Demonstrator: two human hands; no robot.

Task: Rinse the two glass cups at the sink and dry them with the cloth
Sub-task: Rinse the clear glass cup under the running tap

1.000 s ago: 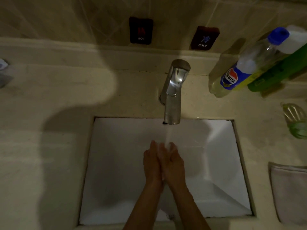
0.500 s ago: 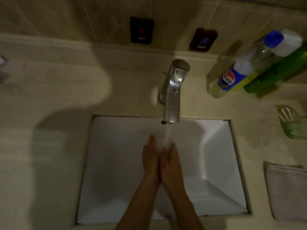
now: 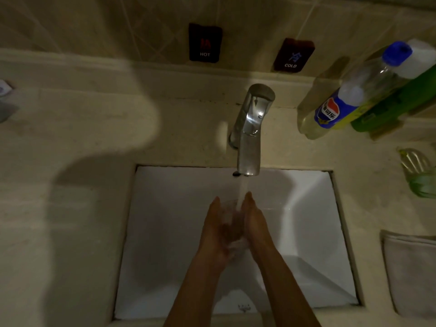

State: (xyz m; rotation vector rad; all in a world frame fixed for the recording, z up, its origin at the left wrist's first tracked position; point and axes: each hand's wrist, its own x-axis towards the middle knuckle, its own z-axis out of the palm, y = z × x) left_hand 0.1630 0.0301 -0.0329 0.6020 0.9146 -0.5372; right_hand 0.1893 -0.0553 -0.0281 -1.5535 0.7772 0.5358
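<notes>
- Two bare hands are over the white sink [image 3: 165,232], under the running water [image 3: 243,190].
- The left hand [image 3: 215,234] and the right hand [image 3: 256,228] face each other with a small gap between them.
- The fingers of each hand are straight and pressed together, tips pointing at the tap [image 3: 251,128].
- The water falls into the gap between the hands. I cannot tell if a cup is held there; something clear may be there, but it is too dim and blurry.
- One glass cup [image 3: 418,173], greenish, lies on the counter [image 3: 70,208] to the right of the sink, well apart from the hands.
- One cloth [image 3: 410,272] lies flat on the counter, nearer than that cup.
- Three bottles stand at the back right: one clear bottle [image 3: 349,97] with a blue cap, one green bottle [image 3: 401,100] and one white-topped bottle [image 3: 422,57].
- Two dark signs are on the wall: one hot sign [image 3: 205,42], one cold sign [image 3: 293,55].
- A big shadow [image 3: 82,185] covers the counter on the left.
</notes>
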